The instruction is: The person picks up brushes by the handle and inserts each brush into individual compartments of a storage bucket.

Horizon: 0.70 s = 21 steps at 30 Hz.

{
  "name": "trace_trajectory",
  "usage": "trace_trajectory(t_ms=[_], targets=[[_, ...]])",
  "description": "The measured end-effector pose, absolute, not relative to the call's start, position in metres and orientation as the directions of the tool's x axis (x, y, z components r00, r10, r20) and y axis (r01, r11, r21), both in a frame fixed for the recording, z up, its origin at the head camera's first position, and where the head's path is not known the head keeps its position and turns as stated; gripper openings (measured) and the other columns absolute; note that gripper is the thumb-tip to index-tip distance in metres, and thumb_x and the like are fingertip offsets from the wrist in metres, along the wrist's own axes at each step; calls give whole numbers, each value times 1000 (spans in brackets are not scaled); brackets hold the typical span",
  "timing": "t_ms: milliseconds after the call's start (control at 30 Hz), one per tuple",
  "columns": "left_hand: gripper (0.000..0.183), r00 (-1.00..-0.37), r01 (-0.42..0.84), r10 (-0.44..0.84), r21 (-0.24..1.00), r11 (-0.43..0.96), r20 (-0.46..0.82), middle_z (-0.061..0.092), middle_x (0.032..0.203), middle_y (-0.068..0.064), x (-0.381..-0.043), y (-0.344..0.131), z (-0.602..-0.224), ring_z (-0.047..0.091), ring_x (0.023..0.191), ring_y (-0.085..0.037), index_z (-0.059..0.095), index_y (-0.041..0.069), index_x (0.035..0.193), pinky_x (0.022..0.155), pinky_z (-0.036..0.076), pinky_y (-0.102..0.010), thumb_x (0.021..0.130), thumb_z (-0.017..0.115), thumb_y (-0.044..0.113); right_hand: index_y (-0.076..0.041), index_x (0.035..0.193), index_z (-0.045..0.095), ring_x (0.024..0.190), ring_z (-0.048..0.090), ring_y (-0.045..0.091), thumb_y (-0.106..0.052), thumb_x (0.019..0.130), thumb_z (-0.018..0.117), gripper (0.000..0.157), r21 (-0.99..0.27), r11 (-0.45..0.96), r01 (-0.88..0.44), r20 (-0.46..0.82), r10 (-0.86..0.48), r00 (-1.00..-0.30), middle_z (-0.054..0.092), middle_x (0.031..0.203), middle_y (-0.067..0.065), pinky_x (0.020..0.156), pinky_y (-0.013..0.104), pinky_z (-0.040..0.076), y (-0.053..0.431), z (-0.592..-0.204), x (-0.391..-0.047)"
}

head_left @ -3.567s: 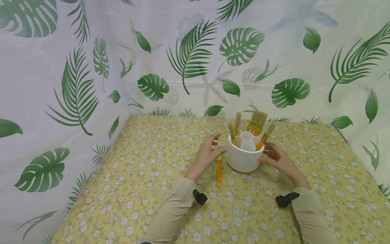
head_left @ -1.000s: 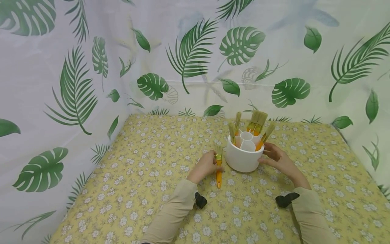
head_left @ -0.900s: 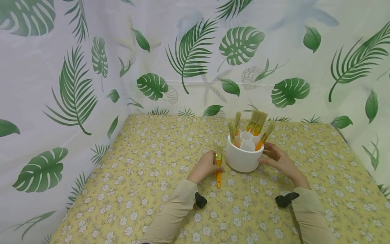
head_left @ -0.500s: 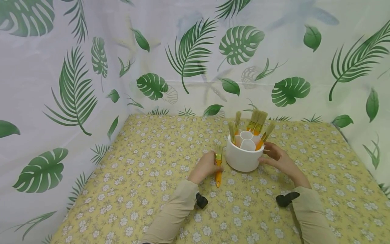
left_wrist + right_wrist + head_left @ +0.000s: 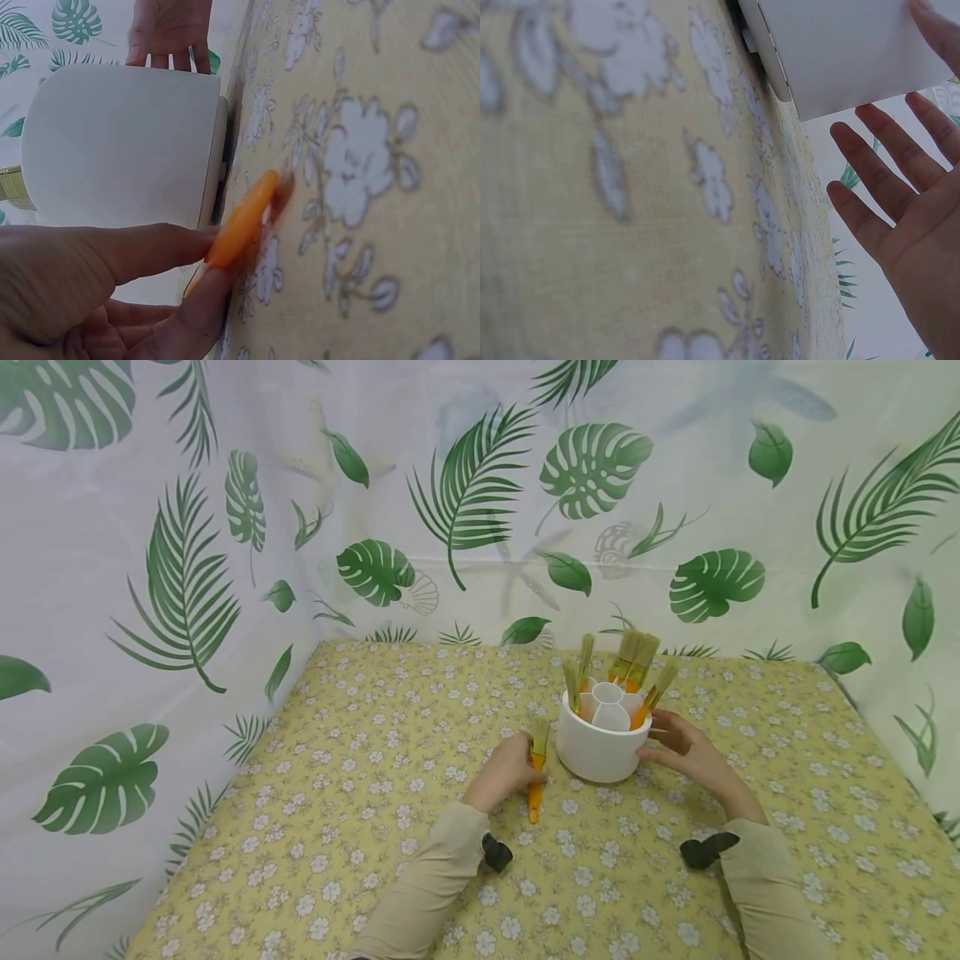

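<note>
A paintbrush with an orange handle and pale bristles is pinched between the thumb and fingers of my left hand, just left of a white round holder. In the left wrist view the orange handle slants close over the cloth, its tip nearest the camera. My right hand is at the holder's right side, fingers spread and fairly straight in the right wrist view, fingertips right at the white wall. Several brushes stand bristles up in the holder's outer compartments, around a round middle one.
A yellow floral cloth covers the table. White curtains with green leaf prints hang behind and at both sides. A black wrist camera sits at the left cuff, another at the right.
My left hand has come down from beside the holder and taken hold of the paintbrush. The brush now tilts slightly, its handle end shifted left. The right hand and holder stay in place.
</note>
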<state>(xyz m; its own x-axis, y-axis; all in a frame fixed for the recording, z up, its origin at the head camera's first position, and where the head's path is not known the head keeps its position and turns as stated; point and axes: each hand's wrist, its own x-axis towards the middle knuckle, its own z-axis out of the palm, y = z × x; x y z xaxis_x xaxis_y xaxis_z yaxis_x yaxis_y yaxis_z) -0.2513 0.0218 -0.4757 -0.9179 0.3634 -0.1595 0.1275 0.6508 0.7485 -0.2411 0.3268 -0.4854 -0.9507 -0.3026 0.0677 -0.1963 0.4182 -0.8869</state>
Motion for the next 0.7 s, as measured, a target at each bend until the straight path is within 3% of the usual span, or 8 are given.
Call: trace_trajectory(t_ms=[100,300,433,700], targets=[[38,-911,108,376,784,612,-168,57,73,-6,-251,20,-475,57,54,-16,55,-2,108,44,49,-23,77,75,9,-5,147,19,127,36,45,-21,90,62,74,-888,418,-193,66,-298,-952,31,144,22,94,61,40,326,-485,-241],[65,-903,80,386,809,583,-189,61,83,-7,-252,16,-476,58,53,-15,43,-2,134,45,50,-23,78,75,9,-6,147,19,127,35,47,-20,90,62,73,-889,414,-196,71,-299,-952,31,144,23,95,62,39,326,-486,-242],[68,-903,75,386,817,572,-187,61,87,-8,-252,14,-476,58,53,-14,41,1,136,46,51,-23,78,75,10,-6,148,18,128,35,46,-21,90,62,74,-889,416,-191,67,-295,-953,31,144,23,95,62,39,326,-486,-241],[68,-911,75,381,844,531,-159,59,81,-8,-253,10,-473,59,56,-18,40,3,137,47,52,-26,78,74,6,-6,148,17,128,35,45,-22,90,62,75,-890,416,-187,62,-297,-953,30,145,22,95,62,39,328,-487,-242]])
